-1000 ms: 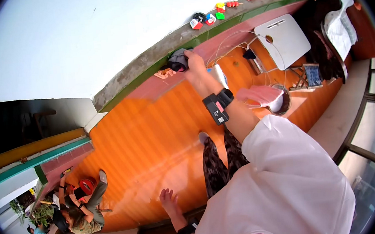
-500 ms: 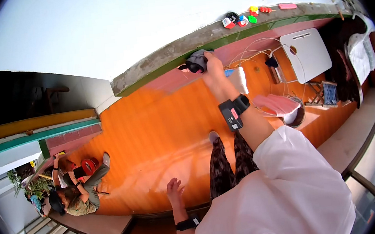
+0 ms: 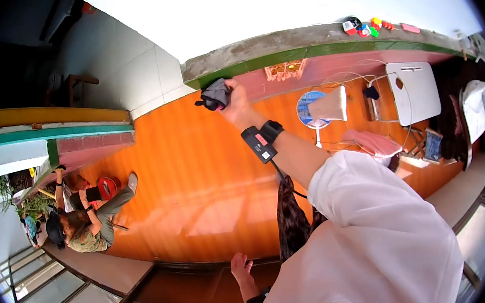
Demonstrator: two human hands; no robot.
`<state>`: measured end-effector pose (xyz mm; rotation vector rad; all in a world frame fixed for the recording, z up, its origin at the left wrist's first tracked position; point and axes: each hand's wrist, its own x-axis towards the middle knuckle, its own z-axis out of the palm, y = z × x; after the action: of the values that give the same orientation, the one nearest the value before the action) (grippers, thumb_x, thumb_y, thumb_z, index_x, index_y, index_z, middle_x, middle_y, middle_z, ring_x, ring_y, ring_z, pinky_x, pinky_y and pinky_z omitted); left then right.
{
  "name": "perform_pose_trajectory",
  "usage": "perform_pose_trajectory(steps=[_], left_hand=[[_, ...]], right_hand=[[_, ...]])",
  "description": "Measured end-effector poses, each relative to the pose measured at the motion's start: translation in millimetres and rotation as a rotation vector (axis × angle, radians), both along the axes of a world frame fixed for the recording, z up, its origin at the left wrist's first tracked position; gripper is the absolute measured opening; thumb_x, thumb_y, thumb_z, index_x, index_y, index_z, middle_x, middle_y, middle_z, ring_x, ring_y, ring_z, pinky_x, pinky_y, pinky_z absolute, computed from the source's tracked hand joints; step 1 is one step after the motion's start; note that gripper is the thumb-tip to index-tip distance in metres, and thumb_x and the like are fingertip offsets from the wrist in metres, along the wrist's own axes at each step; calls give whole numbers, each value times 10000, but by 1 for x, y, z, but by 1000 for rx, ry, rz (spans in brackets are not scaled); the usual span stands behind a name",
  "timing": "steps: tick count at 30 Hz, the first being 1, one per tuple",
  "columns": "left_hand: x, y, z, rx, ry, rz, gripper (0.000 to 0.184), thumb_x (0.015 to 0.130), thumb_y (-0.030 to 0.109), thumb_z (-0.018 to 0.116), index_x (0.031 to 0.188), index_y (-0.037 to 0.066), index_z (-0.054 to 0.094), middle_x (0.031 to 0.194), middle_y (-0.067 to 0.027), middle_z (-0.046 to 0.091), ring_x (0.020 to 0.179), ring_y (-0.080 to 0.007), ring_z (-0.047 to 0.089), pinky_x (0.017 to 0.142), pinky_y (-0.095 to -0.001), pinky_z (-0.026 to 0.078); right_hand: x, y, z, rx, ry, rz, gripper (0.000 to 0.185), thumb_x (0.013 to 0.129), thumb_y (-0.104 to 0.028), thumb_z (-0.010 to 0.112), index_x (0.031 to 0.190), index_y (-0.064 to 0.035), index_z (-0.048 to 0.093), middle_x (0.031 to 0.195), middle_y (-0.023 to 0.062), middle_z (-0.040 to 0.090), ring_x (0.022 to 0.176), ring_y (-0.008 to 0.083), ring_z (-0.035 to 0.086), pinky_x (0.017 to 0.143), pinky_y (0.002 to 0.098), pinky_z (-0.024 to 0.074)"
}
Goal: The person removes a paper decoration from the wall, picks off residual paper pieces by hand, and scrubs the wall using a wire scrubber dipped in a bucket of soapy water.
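Observation:
My right hand (image 3: 239, 100) is closed on a crumpled grey and black cloth (image 3: 216, 94), beside the left end of the green-edged ledge (image 3: 246, 68). The cloth is bunched up and partly covered by my fingers. Lower down, my left hand (image 3: 241, 266) hangs above the floor with its fingers loosely curled and apart, holding nothing. Black devices are strapped to both wrists.
Small colourful toys (image 3: 375, 26) lie on the ledge. On the right are a round blue fan (image 3: 312, 110), a white folding table (image 3: 414, 93), a pink cloth (image 3: 373, 143) and a small stool (image 3: 432, 143). Another person (image 3: 86, 228) sits at the left near a red bucket (image 3: 107, 188).
The view has shifted along the ledge. My right hand has moved with the cloth toward the ledge's left end. An orange basket and the fan now show more fully. My left hand remains low.

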<state>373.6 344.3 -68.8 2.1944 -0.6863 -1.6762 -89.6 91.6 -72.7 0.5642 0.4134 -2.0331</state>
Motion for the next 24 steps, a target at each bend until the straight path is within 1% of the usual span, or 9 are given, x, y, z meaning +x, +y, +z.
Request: perform_pose_trajectory(steps=[3, 8, 11, 12, 13, 15, 19, 21, 24], left_hand=[[5, -2, 0, 19, -41, 16, 242, 861, 210, 553, 1080, 108, 537, 1006, -18, 572, 946, -170, 552, 742, -395, 469], [0, -15, -5, -22, -15, -14, 235, 863, 200, 544, 1077, 103, 535, 968, -18, 574, 883, -162, 558, 724, -377, 473], [-28, -29, -1, -10, -2, -9, 222, 862, 191, 537, 1066, 103, 536, 896, -23, 575, 824, -150, 555, 688, -344, 477], [-29, -33, -10, -9, 27, -75, 220, 861, 196, 541, 1061, 103, 540, 901, -25, 574, 843, -150, 557, 673, -324, 476], [-29, -34, -16, -6, 51, -141, 219, 861, 201, 544, 1057, 103, 544, 906, -27, 573, 862, -151, 559, 658, -304, 474], [-61, -40, -6, -11, 23, -197, 218, 860, 202, 548, 1048, 92, 556, 977, -35, 565, 914, -154, 565, 629, -273, 477], [-108, -51, -7, -47, 30, -294, 315, 846, 232, 566, 1122, 86, 521, 1069, -48, 543, 1011, -179, 541, 721, -307, 473], [-136, -50, 1, -80, 117, -365, 298, 842, 196, 566, 1109, 70, 520, 1086, -59, 533, 1013, -178, 540, 744, -320, 473], [-198, -54, 17, -156, 232, -446, 332, 848, 195, 571, 1142, 64, 489, 1107, -62, 515, 1003, -175, 538, 747, -320, 478]], right_hand=[[21, -35, 12, -84, -133, 82, 151, 870, -149, 427, 859, -36, 528, 869, 87, 593, 854, 224, 573, 800, 361, 466], [-14, -7, 29, 7, -259, -2, 199, 881, -123, 405, 951, 30, 512, 965, 164, 571, 906, 262, 568, 842, 401, 475], [-69, 51, 26, 70, -258, 82, 243, 881, -78, 371, 1015, 94, 478, 1077, 227, 524, 996, 346, 529, 893, 531, 429], [-80, 77, 65, 128, -261, 1, 269, 880, -66, 361, 1058, 106, 466, 1125, 246, 505, 1075, 372, 484, 925, 569, 392], [-109, 90, 27, 113, -148, 8, 290, 881, -56, 350, 1096, 108, 455, 1155, 252, 493, 1114, 372, 458, 958, 574, 362], [-139, 136, 43, 216, -79, -69, 297, 867, -68, 372, 1088, 99, 480, 1186, 244, 474, 1112, 406, 446, 925, 630, 346], [-199, 212, 20, 414, 213, -217, 250, 870, -64, 401, 1050, 81, 497, 1065, 204, 568, 1009, 335, 546, 917, 491, 426], [-212, 242, 15, 270, 100, -380, 208, 874, -89, 434, 1003, 47, 523, 1009, 170, 597, 950, 296, 582, 881, 426, 465], [-191, 273, -4, 349, 250, -184, 179, 845, -161, 532, 954, -19, 544, 952, 109, 621, 877, 225, 611, 813, 352, 499]])
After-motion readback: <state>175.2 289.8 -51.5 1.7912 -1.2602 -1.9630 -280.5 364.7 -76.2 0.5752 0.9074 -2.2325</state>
